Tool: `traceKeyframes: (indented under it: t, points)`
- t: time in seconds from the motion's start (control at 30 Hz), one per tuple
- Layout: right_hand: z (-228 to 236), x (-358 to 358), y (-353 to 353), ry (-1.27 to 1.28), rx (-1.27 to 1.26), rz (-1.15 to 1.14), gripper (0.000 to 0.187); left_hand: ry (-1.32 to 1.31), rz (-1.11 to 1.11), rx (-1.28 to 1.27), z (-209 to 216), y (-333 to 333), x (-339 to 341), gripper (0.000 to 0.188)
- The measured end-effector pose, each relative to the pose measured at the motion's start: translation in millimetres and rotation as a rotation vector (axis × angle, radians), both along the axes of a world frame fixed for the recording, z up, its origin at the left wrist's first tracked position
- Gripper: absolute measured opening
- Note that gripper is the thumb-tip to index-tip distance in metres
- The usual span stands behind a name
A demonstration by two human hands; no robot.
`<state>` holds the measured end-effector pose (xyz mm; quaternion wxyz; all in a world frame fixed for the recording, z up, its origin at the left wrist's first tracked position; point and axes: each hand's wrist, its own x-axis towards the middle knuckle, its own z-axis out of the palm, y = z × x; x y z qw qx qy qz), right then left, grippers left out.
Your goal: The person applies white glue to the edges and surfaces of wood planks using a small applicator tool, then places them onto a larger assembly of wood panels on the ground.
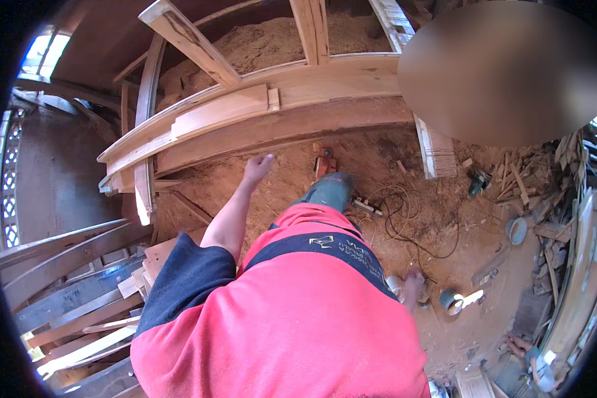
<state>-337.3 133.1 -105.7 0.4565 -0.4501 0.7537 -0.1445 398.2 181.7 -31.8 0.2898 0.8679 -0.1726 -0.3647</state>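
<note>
My left hand [259,168] is held out over the sawdust-covered floor, just on the near side of a long wooden beam [212,140]. Its fingers look loosely curled, and nothing shows in them. The beam carries a shorter pale board [222,111] along its face. Low at my right side, partly hidden by my red shirt, is my right hand [414,282]; its fingers are too small and unclear to read. Beside it is a pale round container [396,285]. An orange power tool [324,163] lies on the floor ahead of my knee.
A power strip [367,207] and loose cable [438,255] lie on the floor. Farther right are a green power tool [479,180], scrap wood [521,182] and a bucket [451,302]. Planks [79,295] are stacked at left. Another person [542,371] is at lower right.
</note>
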Motion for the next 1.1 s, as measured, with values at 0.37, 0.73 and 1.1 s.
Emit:
traceKeyframes:
  t: [0.37, 0.73, 1.1]
  points:
    - [35, 100, 111, -0.028, -0.146, -0.092, 0.022, 0.623, 0.814, -0.692, 1, 21, 152, 0.064]
    - [26, 199, 411, 0.561, -0.062, -0.068, 0.028, 0.849, 0.105, -0.576, 15, -76, 50, 0.057]
    - [-12, 289, 526, 0.298, 0.136, -0.307, 0.016, 1.065, -0.330, -0.490, 85, -75, -57, 0.056]
